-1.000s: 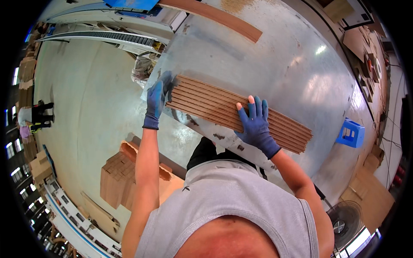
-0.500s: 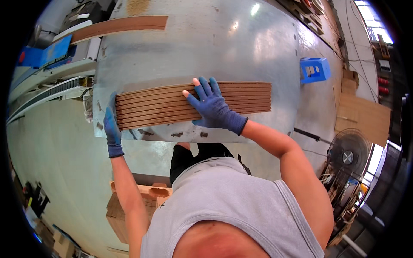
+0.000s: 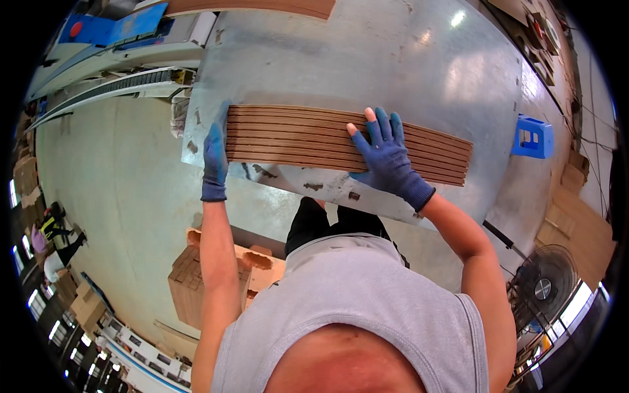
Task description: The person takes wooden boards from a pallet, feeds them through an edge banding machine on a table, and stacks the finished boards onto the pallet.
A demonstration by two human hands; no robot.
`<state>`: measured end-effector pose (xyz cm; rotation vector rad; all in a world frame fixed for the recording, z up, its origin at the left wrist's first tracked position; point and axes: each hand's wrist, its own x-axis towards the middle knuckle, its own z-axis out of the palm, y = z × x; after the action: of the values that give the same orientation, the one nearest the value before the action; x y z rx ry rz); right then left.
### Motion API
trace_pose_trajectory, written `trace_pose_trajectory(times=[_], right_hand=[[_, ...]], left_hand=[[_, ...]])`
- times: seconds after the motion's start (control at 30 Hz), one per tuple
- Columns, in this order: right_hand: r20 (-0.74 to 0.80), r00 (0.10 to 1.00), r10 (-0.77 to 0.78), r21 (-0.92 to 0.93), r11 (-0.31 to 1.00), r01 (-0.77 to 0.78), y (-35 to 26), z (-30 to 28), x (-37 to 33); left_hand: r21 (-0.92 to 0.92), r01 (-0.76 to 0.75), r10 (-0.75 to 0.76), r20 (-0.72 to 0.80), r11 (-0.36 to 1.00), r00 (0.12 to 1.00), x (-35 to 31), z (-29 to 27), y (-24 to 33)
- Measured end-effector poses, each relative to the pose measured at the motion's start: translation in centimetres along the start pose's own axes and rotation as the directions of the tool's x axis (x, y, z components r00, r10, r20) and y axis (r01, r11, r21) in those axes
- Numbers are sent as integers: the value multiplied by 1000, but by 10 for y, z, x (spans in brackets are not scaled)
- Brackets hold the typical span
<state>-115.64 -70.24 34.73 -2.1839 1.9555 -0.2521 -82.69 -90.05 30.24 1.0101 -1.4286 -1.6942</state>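
A row of long brown grooved strips (image 3: 288, 134), apparently wood, lies side by side near the front edge of the metal table (image 3: 367, 59). My left hand (image 3: 215, 157), in a blue glove, is held upright and flat against the strips' left ends, with its fingers straight. Across the right half of the row rests my right hand (image 3: 388, 156), palm down and fingers spread. Its blue glove leaves the tips of the thumb and one finger bare. Neither hand is wrapped round a strip.
A longer brown board (image 3: 275, 6) lies along the table's far left. Beyond the left side stands a machine with a blue cover (image 3: 137, 25). On the right are a blue plastic stool (image 3: 532, 136) and a fan (image 3: 542, 287). Stacked brown pieces (image 3: 196, 288) stand near my left forearm.
The view has swung, so the table and strips appear turned and shifted right. Both hands keep their places, the left at the strip ends and the right spread on top.
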Motion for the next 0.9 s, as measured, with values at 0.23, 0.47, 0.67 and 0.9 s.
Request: trace_pose_trajectory(times=[0.23,0.47,0.67,0.9], right_hand=[[0,1000,31,7,999,-31,2,4,-2],[-188,982,-30,63,997,43,9,5,-4],[-176,983,-46,100,993,64,11,5,-7],[-179,983,-41,76,996,55,14,8,-7]], left_hand=[[81,-15,14,13,997,1000,-1,-18,-13],[383,-27,36,-14,923,999,7,-10,-6],[882,-439,480,314,174,820,5,74,5],[945,-317,321,278,76,905,2,145,6]])
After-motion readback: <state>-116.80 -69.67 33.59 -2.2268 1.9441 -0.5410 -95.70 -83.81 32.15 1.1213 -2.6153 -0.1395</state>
